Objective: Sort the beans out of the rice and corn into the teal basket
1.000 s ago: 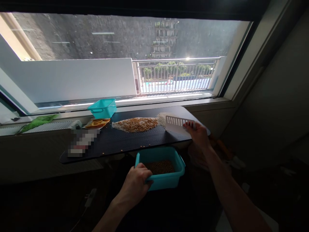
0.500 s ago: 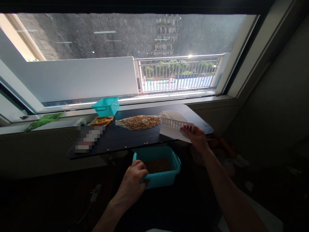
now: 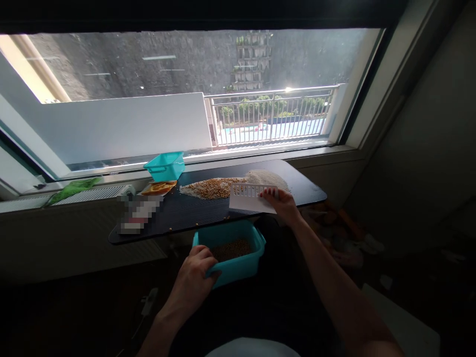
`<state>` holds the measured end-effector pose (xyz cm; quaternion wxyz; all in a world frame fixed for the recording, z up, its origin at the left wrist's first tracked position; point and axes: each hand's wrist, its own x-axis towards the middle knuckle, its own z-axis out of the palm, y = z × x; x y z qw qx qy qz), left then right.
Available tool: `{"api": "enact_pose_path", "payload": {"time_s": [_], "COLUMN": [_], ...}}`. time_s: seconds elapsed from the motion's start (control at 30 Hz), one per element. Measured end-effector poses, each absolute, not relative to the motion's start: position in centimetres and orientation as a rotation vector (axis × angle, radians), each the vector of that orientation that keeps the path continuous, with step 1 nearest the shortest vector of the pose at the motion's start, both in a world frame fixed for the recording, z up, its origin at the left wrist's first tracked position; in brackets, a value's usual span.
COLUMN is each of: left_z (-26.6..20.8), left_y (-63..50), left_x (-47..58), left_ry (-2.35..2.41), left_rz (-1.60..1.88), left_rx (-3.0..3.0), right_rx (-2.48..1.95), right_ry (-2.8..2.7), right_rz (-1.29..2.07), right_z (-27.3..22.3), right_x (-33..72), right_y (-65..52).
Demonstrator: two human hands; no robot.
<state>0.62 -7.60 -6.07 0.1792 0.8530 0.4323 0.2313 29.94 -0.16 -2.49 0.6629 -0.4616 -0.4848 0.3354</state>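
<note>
My left hand point(image 3: 197, 270) is closed over the near left rim of a turquoise plastic bin point(image 3: 238, 272), held below the table's front edge. Small brown grains or beans point(image 3: 232, 249) cover its bottom. In my right hand point(image 3: 278, 201) is a white card with a row of slots point(image 3: 247, 201), pinched at its right end. The card stands tilted over the dark table point(image 3: 178, 218), in front of a pile of yellow-orange kernels point(image 3: 211, 188) mixed with pale grains. A separate pale grain heap point(image 3: 267, 178) lies behind my right fingers.
A second turquoise bin point(image 3: 165, 166) stands at the table's back left, near an orange-printed packet point(image 3: 159, 188). A blurred-out item point(image 3: 139, 215) lies at the left end. Several loose kernels dot the front edge. A radiator with a green cloth point(image 3: 76, 188) runs beneath the window.
My right hand has moved left with the slotted card, which now stands in front of the kernel pile. The held bin and my left hand appear shifted slightly left and up.
</note>
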Motion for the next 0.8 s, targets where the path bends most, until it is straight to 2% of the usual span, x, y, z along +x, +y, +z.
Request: {"api": "enact_pose_path", "payload": {"time_s": [0.5, 0.8], "left_z": [-5.7, -5.7], "left_y": [-7.6, -8.4], "left_x": [0.4, -2.0], "left_ry": [1.276, 1.373], "left_rz": [0.654, 0.652], "left_rx": [2.381, 2.357], "right_rx": [-1.041, -0.96], "right_ry": [-1.178, -1.243], "right_rz": [0.841, 0.907], "right_z": [-3.3, -2.8], "right_x": [30.0, 25.4], "right_y": [-0.5, 1.2]}}
